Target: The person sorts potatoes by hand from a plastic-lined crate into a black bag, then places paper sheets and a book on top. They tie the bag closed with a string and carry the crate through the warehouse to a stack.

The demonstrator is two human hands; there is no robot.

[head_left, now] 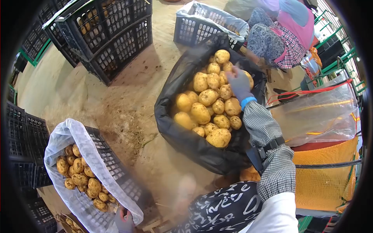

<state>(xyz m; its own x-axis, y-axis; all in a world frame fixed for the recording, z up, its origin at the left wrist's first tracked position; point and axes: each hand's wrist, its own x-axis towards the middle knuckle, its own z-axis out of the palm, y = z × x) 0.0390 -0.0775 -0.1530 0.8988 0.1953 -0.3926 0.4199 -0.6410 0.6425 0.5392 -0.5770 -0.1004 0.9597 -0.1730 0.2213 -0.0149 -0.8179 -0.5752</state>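
A black cloth with white script (225, 209) lies closest, beside the checked sleeve. The right hand (237, 83), grey-gloved, rests on the potatoes (208, 108) heaped in the black bag (182, 139); its grip is too blurred to tell. The left hand (124, 221) touches the white liner (74, 136) of a potato crate, and its grip is cut off from view. Stacked crates (108, 35), an orange net sack (322, 174) and a crouching co-worker (279, 35) hem the bag in.

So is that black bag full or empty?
Full: potatoes heap across the whole opening of the black bag, under the right hand.
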